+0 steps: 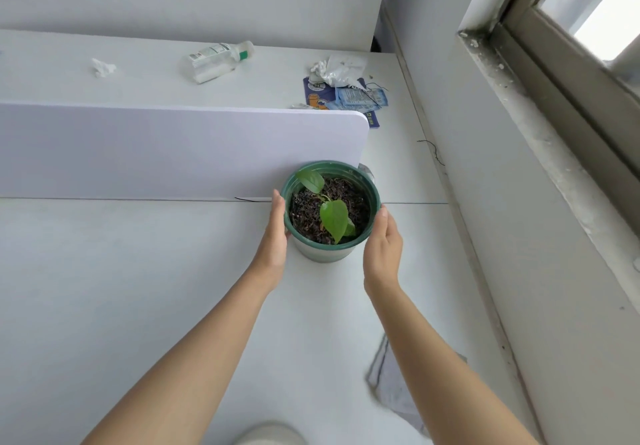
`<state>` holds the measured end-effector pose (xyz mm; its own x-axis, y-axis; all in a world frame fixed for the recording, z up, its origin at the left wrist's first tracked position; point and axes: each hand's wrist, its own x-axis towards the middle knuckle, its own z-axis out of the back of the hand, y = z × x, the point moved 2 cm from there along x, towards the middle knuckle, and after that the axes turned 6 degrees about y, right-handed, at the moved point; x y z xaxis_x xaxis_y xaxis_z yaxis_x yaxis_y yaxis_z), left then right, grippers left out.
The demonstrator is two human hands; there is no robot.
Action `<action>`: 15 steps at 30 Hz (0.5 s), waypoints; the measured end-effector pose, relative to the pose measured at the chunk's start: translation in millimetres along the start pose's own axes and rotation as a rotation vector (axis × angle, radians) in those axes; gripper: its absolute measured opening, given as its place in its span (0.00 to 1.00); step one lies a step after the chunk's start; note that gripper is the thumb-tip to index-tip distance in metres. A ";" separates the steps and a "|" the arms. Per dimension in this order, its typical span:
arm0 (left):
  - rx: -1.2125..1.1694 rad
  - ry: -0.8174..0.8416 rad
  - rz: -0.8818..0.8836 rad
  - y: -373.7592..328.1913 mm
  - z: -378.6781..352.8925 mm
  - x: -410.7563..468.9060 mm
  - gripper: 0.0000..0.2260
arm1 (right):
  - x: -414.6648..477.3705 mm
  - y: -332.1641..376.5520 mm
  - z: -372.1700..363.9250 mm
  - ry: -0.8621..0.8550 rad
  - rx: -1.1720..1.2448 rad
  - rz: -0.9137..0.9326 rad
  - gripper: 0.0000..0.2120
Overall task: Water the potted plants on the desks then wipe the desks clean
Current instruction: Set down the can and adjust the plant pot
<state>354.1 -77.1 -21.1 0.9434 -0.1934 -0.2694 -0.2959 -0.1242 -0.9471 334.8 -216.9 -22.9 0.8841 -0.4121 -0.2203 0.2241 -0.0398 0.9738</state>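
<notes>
White desk (138, 271) beside a window (595, 4), with straight, close-set fingers (278, 207) of left hand (273, 236) and right hand (382, 240) laid flat against opposite sides of the green potted plant (332, 216), upright at the rounded end of the divider (173, 150); grey cloth (391, 385) near right forearm.

Probably an office: white desks (138, 271) split by a partition (173, 153).

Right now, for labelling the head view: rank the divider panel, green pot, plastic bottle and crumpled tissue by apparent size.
1. divider panel
2. green pot
3. plastic bottle
4. crumpled tissue
Bottle and tissue lie farther away, which shrinks them.
</notes>
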 end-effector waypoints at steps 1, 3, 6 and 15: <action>0.031 0.032 0.030 5.0 -0.1 -3.1 0.37 | 3.2 4.2 1.7 0.036 0.007 -0.015 0.21; 0.076 0.053 0.023 13.2 -1.5 -8.8 0.42 | 8.4 16.6 6.3 0.116 0.035 -0.068 0.20; 0.105 0.045 0.009 13.3 6.1 -9.8 0.45 | 9.0 28.0 15.5 0.142 0.050 -0.102 0.21; 0.049 0.010 0.017 5.7 15.9 6.1 0.33 | -14.5 1.2 0.8 0.208 0.061 -0.057 0.26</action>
<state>360.6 -63.5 -30.9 0.9367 -0.2050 -0.2839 -0.3038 -0.0728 -0.9499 322.0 -211.7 -18.5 0.9376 -0.2111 -0.2763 0.2568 -0.1154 0.9596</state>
